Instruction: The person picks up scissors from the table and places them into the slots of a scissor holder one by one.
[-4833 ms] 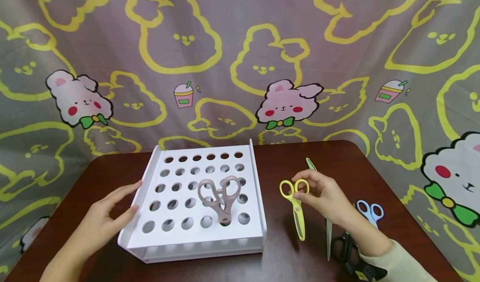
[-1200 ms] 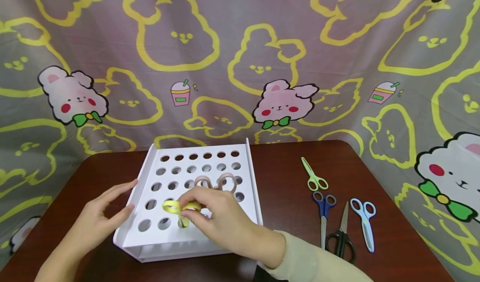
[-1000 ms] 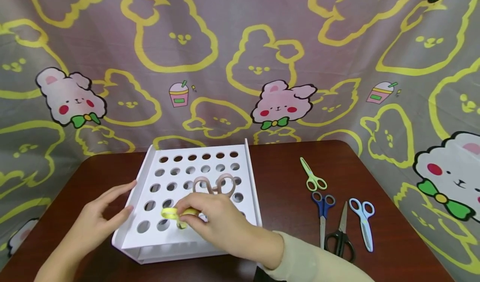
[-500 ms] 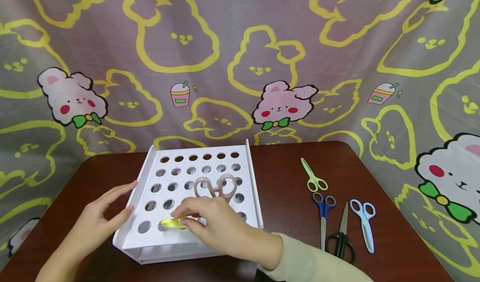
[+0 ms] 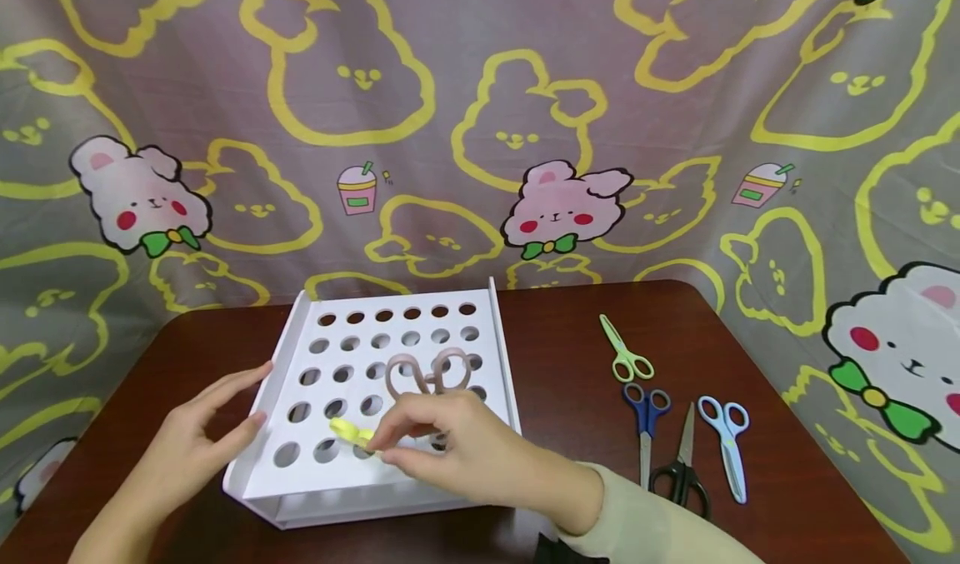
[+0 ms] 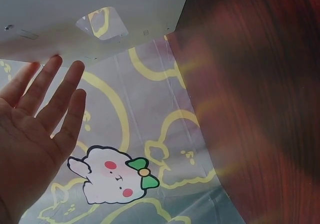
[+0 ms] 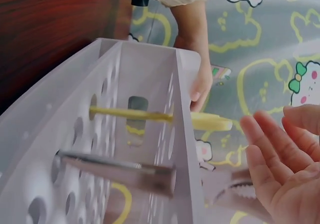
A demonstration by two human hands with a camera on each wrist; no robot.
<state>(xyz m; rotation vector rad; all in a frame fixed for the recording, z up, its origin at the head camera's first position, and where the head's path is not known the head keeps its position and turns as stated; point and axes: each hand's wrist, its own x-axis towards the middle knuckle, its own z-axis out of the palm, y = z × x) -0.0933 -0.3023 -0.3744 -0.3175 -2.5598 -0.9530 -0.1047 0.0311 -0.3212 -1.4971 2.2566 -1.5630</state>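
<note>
Yellow scissors (image 5: 349, 432) stand upright in the white rack (image 5: 337, 485), handles above its top board. In the right wrist view their blade (image 7: 135, 114) reaches down to a lower board hole. Beside the handles is my right hand (image 5: 465, 447), fingertips close to them; the right wrist view shows the fingers spread and apart from the yellow handles. Taupe scissors (image 5: 430, 379) stand in another hole, partly covered by that hand. My left hand (image 5: 202, 431) rests its fingertips on the rack's left side panel, fingers extended.
Right of the rack, light green scissors (image 5: 626, 352), dark blue scissors (image 5: 647, 414), black scissors (image 5: 682, 472) and light blue scissors (image 5: 729, 439) lie on the dark wooden table (image 5: 562, 339). A patterned curtain (image 5: 420, 156) hangs behind and at the sides.
My right hand carried the yellow scissors from the table to the rack and pushed them down into a front-row hole. Its fingers have let go and drawn slightly right. My left hand stayed.
</note>
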